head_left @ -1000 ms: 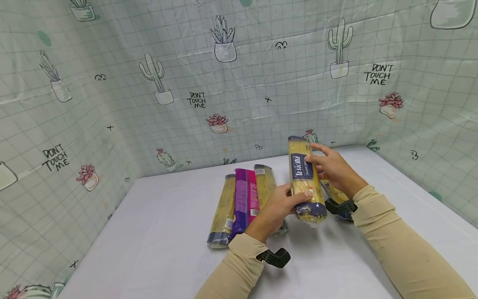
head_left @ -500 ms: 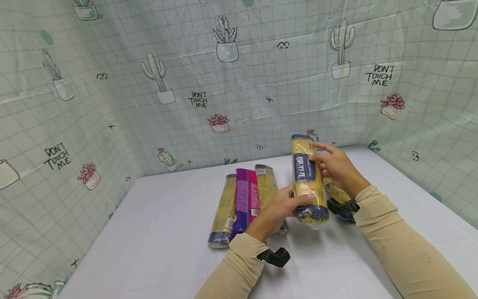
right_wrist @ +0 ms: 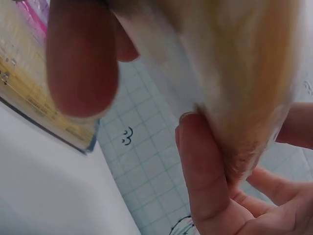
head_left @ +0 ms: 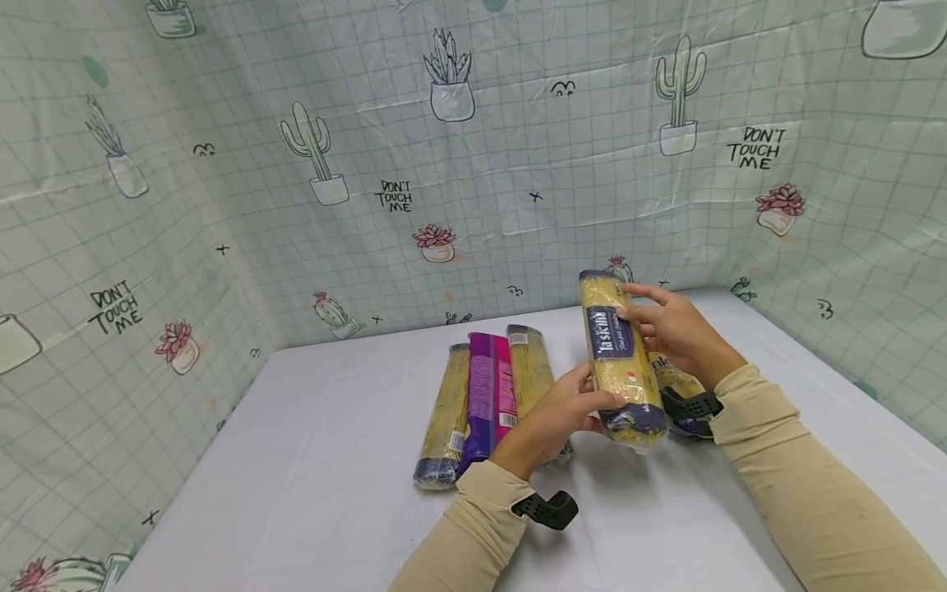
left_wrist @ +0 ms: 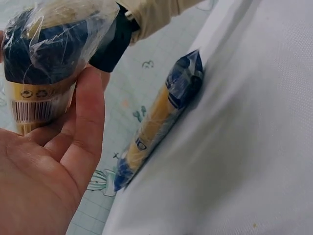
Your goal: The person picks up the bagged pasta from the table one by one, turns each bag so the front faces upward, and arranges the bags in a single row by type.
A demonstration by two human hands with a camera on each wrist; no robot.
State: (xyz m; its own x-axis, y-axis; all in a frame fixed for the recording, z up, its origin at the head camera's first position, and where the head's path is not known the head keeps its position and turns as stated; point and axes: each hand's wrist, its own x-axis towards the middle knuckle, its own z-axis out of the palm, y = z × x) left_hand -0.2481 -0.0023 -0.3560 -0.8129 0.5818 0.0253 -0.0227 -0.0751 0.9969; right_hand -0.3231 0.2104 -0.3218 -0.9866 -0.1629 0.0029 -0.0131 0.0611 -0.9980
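Observation:
Both hands hold a clear-wrapped pack of spaghetti above the right part of the table, its dark blue "la sicilia" label turned up. Around its near end, my left hand grips with the thumb on top. My right hand grips its far right side. In the left wrist view, the pack's dark blue end and barcode show beside the fingers of my left hand. The right wrist view has the pack close up and blurred between fingers.
Left of the hands, a spaghetti pack, a purple-pink pack and another spaghetti pack lie side by side. A yellow-and-blue pack lies partly hidden under the right wrist. Patterned cloth rises behind the white table.
Both hands have moved the held spaghetti pack slightly right, and it leans a little more. The packs on the table have stayed in place.

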